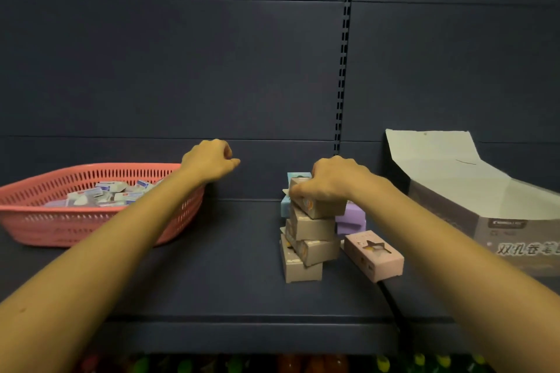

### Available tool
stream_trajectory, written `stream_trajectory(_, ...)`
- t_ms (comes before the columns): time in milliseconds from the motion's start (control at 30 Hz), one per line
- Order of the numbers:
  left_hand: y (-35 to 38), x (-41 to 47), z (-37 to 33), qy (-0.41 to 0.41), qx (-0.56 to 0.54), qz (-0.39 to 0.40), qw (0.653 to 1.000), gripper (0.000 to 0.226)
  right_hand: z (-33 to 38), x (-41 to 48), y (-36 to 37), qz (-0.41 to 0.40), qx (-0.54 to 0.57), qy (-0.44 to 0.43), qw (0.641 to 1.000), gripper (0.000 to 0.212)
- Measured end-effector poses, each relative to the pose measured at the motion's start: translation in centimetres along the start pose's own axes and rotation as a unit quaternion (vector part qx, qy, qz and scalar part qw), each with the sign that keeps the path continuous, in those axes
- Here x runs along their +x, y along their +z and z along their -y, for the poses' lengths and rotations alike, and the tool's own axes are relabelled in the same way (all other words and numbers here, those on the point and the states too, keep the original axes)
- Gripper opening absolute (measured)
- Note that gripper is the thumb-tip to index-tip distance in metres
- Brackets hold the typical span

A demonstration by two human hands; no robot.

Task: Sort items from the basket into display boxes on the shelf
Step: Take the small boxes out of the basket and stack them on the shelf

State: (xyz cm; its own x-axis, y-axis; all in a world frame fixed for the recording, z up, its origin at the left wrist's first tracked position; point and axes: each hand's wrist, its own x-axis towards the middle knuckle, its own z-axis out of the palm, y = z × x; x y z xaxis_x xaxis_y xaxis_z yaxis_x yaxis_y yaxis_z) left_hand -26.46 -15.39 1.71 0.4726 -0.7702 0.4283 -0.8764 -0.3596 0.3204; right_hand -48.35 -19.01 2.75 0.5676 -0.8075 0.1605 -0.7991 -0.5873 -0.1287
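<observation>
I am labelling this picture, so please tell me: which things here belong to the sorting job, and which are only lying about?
Job: pink basket, small packets in it, open display box, stack of tan boxes, right hand gripping the top box.
Lying about: black cable, bottles below the shelf.

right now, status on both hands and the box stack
Left hand curled, nothing seen in it, by basket. Right hand grips top tan box of crooked stack. Pink box beside stack; display box open at right.
</observation>
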Motion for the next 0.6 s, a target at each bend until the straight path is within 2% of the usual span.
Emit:
stream_trajectory(167,-1.1,-1.7,2.6,-0.013,0.026,-0.021,0.999,0.031,0.6,-0.1,0.0,-0.004,-0.058,0.002,0.998,0.071)
stream_trajectory(300,-2.4,-2.8,4.8,-0.035,0.035,-0.036,0.998,0.028,1.8,0.1,-0.6,-0.031,-0.054,-0.004,0.998,0.072)
stream_trajectory(467,-4.5,-3.7,8.1,-0.061,0.033,-0.052,0.996,0.025,4.6,0.7,-1.2,-0.105,-0.072,-0.039,0.991,0.053)
stream_trajectory(600,-6.2,-4.3,11.2,-0.072,0.042,-0.067,0.994,0.024,8.2,1.7,-1.1,-0.094,-0.055,-0.061,0.992,0.039)
